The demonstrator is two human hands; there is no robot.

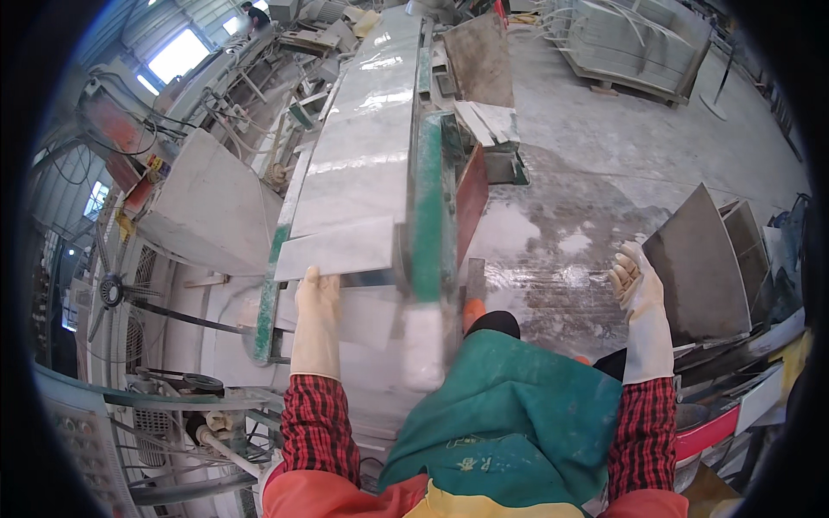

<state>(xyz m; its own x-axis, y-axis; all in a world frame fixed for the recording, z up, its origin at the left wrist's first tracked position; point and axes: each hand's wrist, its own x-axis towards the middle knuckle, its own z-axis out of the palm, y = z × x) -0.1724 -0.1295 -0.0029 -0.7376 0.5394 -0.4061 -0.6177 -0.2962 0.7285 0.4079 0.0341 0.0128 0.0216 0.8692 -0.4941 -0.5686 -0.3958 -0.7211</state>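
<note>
Stone slab (341, 246) just above left hand (316, 298)

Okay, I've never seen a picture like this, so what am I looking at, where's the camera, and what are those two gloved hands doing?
The camera sits on a person's head and looks down, so the round, bent edges come from its wide lens. The two arms in red checked sleeves are that person's own. The left hand, in a pale rubber glove, rests on the near edge of a pale stone slab. That slab lies at the end of a long machine bed with green rails, where more pale slabs lie in a row. The right hand, also gloved, is raised and open, holding nothing. Beside it, grey stone slabs lean upright. The concrete floor is wet. The person wears a green apron.
</note>
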